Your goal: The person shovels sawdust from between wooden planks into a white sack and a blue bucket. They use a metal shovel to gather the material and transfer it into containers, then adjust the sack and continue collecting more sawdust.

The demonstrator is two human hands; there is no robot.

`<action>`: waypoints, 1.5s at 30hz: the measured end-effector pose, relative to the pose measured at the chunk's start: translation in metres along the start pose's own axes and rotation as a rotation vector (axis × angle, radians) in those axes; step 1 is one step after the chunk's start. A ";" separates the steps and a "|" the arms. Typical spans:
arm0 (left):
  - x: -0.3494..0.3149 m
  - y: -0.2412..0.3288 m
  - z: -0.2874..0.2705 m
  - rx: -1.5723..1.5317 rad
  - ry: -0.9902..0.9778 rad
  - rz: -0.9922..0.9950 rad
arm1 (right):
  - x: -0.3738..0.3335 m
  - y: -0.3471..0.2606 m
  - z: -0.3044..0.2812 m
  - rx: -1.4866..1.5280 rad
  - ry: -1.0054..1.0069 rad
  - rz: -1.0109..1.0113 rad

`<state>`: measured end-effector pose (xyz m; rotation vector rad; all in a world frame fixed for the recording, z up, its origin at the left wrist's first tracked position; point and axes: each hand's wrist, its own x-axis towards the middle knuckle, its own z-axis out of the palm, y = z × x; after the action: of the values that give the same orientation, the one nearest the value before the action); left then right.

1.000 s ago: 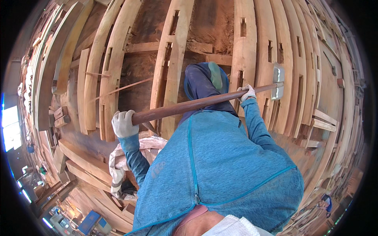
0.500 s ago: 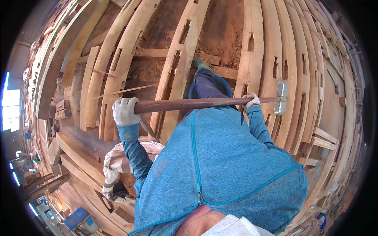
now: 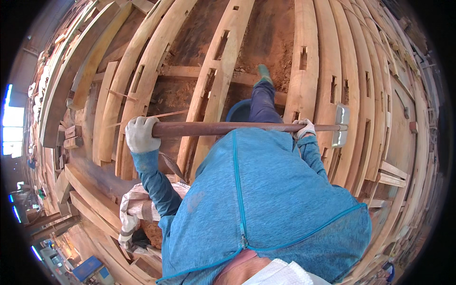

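A long brown-handled hoe (image 3: pixel 209 128) lies level across the front of my body, its shiny rectangular metal blade (image 3: pixel 340 126) out to the right. My left hand (image 3: pixel 142 135), in a white glove, is closed round the left end of the handle. Further along, near the blade, my gloved right hand (image 3: pixel 304 128) grips the same handle. A blue basin (image 3: pixel 237 113) is partly hidden behind my leg (image 3: pixel 264 102). To the left, below my left forearm, sits an open white sack (image 3: pixel 130 204) with reddish-brown material in it.
Long slotted timber beams (image 3: pixel 304 71) lie in rows on both sides, several at the right. One slotted beam (image 3: pixel 216 71) runs ahead between them. Reddish wood dust (image 3: pixel 280 57) covers ground among the beams. Curved timbers (image 3: pixel 90 190) lie at the left, near a blue-topped machine (image 3: pixel 88 267).
My booted foot has swung forward and right, past the basin. The hoe and my left hand have shifted slightly left; both hands keep their hold.
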<state>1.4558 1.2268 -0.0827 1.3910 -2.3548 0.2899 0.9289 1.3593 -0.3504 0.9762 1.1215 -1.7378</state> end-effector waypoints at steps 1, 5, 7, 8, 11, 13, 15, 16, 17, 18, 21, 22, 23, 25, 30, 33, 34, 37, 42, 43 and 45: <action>0.008 -0.001 0.000 -0.001 -0.014 -0.008 | -0.010 0.001 0.007 -0.004 -0.003 -0.006; 0.062 0.003 0.010 0.000 0.005 0.033 | 0.002 -0.019 0.027 0.101 -0.073 0.049; 0.101 0.011 0.016 0.018 0.010 0.053 | 0.006 -0.029 0.045 0.084 -0.041 0.023; 0.124 0.011 0.023 0.010 0.022 0.090 | 0.009 -0.035 0.053 0.079 -0.015 0.007; 0.188 -0.002 0.046 0.011 0.060 0.147 | -0.018 -0.031 0.103 0.106 0.063 0.037; 0.236 -0.010 0.077 0.018 0.018 0.134 | -0.030 -0.037 0.133 0.155 0.066 0.075; 0.294 -0.010 0.108 0.000 -0.043 0.155 | -0.008 -0.055 0.154 0.196 0.002 0.099; 0.319 -0.012 0.125 -0.007 -0.061 0.190 | -0.020 -0.057 0.183 0.175 0.080 0.116; 0.346 -0.014 0.143 -0.014 -0.078 0.224 | -0.008 -0.060 0.200 0.202 0.116 0.141; 0.373 -0.013 0.161 -0.029 -0.096 0.256 | 0.002 -0.068 0.216 0.228 0.156 0.159; 0.451 0.003 0.204 -0.003 -0.221 0.193 | 0.022 -0.093 0.266 0.206 0.261 0.183; 0.475 0.004 0.216 -0.009 -0.250 0.200 | 0.025 -0.104 0.286 0.234 0.282 0.195; 0.494 0.006 0.225 -0.014 -0.279 0.205 | 0.026 -0.114 0.304 0.260 0.303 0.208; 0.527 0.020 0.236 -0.015 -0.322 0.186 | 0.031 -0.134 0.328 0.281 0.240 0.235; 0.562 0.041 0.242 -0.035 -0.373 0.118 | 0.042 -0.190 0.379 0.225 0.265 0.222; 0.570 0.059 0.241 -0.072 -0.326 0.104 | 0.045 -0.226 0.411 0.213 0.223 0.183; 0.571 0.067 0.242 -0.055 -0.299 0.083 | 0.045 -0.236 0.424 0.192 0.212 0.159; 0.585 0.080 0.241 -0.036 -0.201 0.050 | 0.047 -0.260 0.462 0.123 0.184 0.087; 0.623 0.073 0.255 -0.045 -0.056 0.006 | 0.070 -0.271 0.533 0.149 0.147 0.092; 0.632 0.067 0.261 -0.022 -0.039 -0.023 | 0.074 -0.270 0.549 0.150 0.103 0.093; 0.660 0.058 0.272 -0.002 0.001 -0.038 | 0.083 -0.272 0.583 0.166 0.043 0.136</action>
<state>1.0588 0.6322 -0.0443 1.4327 -2.3246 0.2771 0.5519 0.8634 -0.1711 1.1683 0.9258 -1.7260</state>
